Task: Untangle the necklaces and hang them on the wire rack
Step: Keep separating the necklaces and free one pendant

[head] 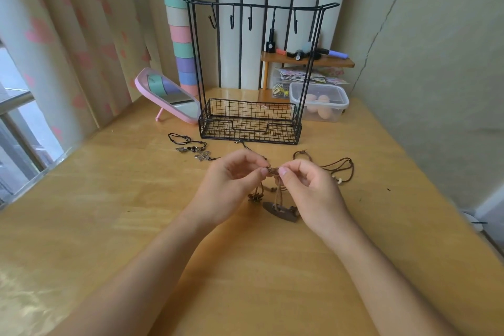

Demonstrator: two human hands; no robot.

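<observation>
Brown cord necklaces (276, 194), tangled, hang over the desk (136, 213) in front of the black wire rack (251, 119); left hand (231, 183) and right hand (311, 188) each pinch the knot, both grips clamped on the cords.

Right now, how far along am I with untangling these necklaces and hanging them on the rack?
Done: nothing hung yet; the hooks on the rack are bare. In hand: your left hand and right hand pinch the tangled brown necklaces. Left: freeing those, sorting the black necklaces lying on the table left of the rack, then hanging all.
</observation>
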